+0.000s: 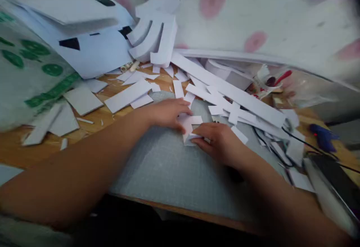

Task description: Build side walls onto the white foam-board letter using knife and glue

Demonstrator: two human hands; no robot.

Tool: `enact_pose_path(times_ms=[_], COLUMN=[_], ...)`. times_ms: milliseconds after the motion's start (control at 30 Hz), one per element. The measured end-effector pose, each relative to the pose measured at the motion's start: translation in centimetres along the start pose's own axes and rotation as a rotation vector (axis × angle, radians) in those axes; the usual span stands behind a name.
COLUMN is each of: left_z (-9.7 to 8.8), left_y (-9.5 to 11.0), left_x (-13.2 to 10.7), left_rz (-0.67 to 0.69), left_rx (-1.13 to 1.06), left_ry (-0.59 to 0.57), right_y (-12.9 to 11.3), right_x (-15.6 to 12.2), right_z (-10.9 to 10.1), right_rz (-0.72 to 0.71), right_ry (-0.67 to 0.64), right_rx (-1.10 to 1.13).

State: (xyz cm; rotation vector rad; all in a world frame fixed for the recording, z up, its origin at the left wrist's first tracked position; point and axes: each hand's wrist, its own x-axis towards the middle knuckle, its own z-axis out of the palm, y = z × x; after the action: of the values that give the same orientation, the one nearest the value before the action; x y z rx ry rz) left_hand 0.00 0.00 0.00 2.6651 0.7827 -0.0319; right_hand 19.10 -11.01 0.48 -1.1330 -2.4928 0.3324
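While flat white scraps (pixel 209 96) crowd the far side of the gridded mat (pixel 168 168) and a blue glue gun (pixel 323 137) sits off right, the half-curled left hand (pixel 168 113) touches the angular white piece (pixel 186 124) on the mat, its grip impossible to tell, as the right hand (pixel 218 140) pinches the near edge, fingertips partly hidden.

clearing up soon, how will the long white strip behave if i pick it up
The long white strip looks thin, so probably light. Lying straight, it seems fairly stiff. Pushed, it may shift the scraps around it.
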Motion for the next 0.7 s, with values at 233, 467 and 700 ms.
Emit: enact_pose_path(times_ms=[233,467,700], left_z=[0.6,0.9,0.9], left_y=[-0.7,-1.2,-1.1], left_x=[0.8,0.8,0.8], left_rz=[-0.014,0.009,0.012], left_rx=[0.008,-0.019,-0.028], left_ry=[-0.014,-0.007,0.005], right_y=[0.3,0.2,0.0], right_x=[0.0,0.0,-0.1], right_z=[0.0,0.0,0.0], right_rz=[-0.015,-0.003,0.004], right_ry=[0.008,-0.005,-0.012], right_rx=[0.002,-0.002,0.001])
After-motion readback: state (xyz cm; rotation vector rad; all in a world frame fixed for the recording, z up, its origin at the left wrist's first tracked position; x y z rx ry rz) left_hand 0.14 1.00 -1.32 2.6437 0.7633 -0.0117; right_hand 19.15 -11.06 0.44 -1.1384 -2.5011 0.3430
